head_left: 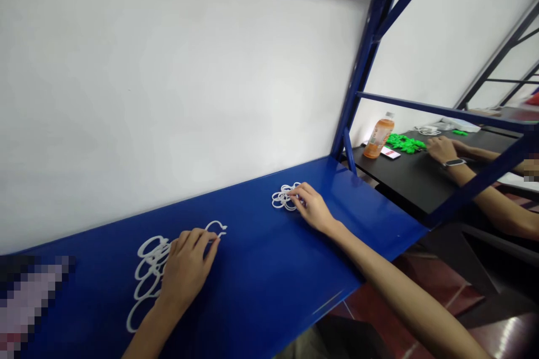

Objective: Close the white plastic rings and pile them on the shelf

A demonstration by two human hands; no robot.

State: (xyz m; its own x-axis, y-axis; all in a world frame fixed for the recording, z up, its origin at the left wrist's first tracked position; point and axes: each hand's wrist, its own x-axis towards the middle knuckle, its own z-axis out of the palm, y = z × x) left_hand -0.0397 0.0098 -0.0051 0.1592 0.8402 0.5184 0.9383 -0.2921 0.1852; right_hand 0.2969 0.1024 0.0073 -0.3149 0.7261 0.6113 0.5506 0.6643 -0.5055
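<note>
My left hand (187, 266) pinches a white plastic curtain ring (215, 223) between thumb and fingers. That ring has a gap on its right side, and the hand covers part of it. Beside and partly beneath the same hand, several more white rings (145, 283) lie overlapping in a row on the blue table (261, 269). Farther right, my right hand (314, 207) is closed, its fingertips on a small pile of white rings (279, 199). The fingers seem to grip a ring at the pile's edge, though the fingertips partly hide it.
A white wall (189, 84) rises behind the table, with a blue metal frame (357, 67) at the right. Beyond it, a black table (396, 176) holds an orange drink bottle (379, 136), a phone (391, 152) and green pieces (406, 143) near another person's hands (442, 150).
</note>
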